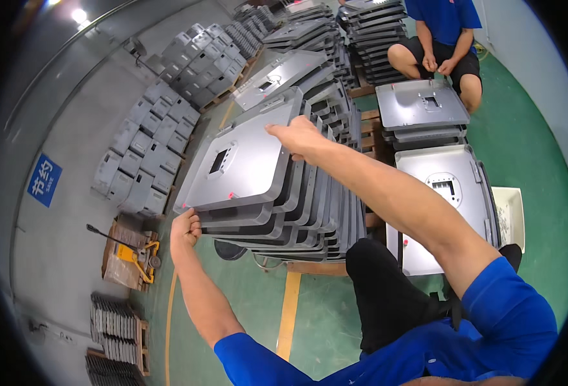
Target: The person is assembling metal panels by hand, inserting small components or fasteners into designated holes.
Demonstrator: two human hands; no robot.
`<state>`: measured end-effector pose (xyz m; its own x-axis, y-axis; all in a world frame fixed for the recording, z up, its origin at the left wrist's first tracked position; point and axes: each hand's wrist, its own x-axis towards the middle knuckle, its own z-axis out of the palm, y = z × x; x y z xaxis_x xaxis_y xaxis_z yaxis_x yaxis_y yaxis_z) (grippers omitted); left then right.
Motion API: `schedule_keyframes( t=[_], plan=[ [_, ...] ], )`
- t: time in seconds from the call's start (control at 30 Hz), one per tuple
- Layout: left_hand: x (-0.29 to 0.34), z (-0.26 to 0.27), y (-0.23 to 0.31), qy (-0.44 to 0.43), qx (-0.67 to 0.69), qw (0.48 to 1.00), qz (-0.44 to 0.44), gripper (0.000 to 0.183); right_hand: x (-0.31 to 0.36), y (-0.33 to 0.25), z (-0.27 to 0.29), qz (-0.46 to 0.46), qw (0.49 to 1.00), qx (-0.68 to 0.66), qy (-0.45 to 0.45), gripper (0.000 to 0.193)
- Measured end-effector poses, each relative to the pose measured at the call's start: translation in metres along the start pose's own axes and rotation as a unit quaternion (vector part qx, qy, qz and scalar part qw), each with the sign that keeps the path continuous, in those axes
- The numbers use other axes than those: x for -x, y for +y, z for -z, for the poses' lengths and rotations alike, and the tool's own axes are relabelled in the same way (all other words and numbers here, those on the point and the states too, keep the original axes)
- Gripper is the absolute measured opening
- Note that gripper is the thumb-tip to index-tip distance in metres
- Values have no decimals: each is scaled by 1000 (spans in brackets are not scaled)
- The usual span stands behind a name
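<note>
A grey sheet-metal panel [251, 157] with folded edges, a rectangular cutout and small red-tipped posts lies on top of a tall stack of similar panels [303, 225]. My left hand [186, 228] is closed on its near left corner, fingers curled at the edge. On the panel's right side my right hand [298, 137] grips the edge, thumb over the top face and the other fingers partly hidden. Close to my right knee lies another panel [428, 193] with a cutout and a red-tipped post, partly covered by my right forearm.
A co-worker in a blue shirt [448, 26] sits behind a low stack of panels [419, 106]. A white bin [509, 219] stands at the right. Grey metal boxes [142, 148] are piled along the left wall, near a yellow pallet jack [136, 255]. Yellow lines [289, 309] mark the green floor.
</note>
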<state>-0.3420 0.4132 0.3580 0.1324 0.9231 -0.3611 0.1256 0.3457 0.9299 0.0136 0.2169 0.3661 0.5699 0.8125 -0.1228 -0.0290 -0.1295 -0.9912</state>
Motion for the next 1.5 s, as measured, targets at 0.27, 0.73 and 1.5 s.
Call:
schedule_keyframes(
  t=[0.27,0.73,1.5],
  plan=[
    [-20,-2,18,20,-1,999,47,37,-53,0,-47,-78,985,-8,155,80],
    [-36,-6,17,28,127,989,65,39,-52,12,-30,37,991,10,131,75],
    [275,-311,-148,-287,85,938,-175,38,170,176,389,299,892,27,337,60]
  ],
)
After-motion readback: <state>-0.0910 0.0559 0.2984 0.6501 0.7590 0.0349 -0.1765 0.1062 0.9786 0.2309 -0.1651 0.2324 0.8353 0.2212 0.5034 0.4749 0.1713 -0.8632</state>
